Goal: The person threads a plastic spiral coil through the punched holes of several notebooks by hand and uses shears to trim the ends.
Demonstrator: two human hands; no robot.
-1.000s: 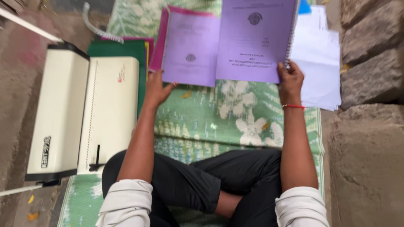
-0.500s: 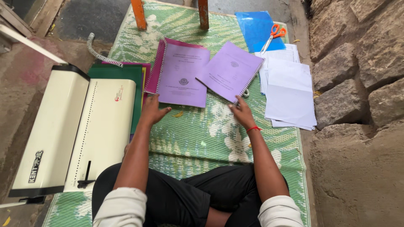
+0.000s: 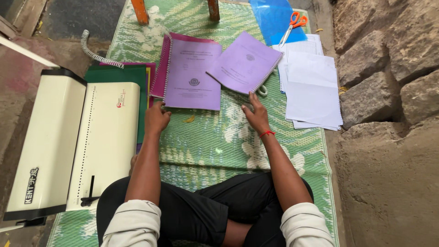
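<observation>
Booklets first, since that is where my hands are: two purple spiral-bound ones lie on the green patterned mat in front of my crossed legs. Going by bulk, though, I start with the cream binding machine at my left, close enough to reach without shifting. Next the loose stack of white sheets to my right, squared up against the stone wall, out of the working space. Then the upright purple booklet, resting on a magenta cover, and the tilted purple booklet whose near corner overlaps it. My left hand is loosely curled, gripping nothing, at the first one's lower left corner. My right hand is open, fingers spread, tips at the second's lower edge. Smallest: orange scissors on a blue sheet, and a white spiral coil
</observation>
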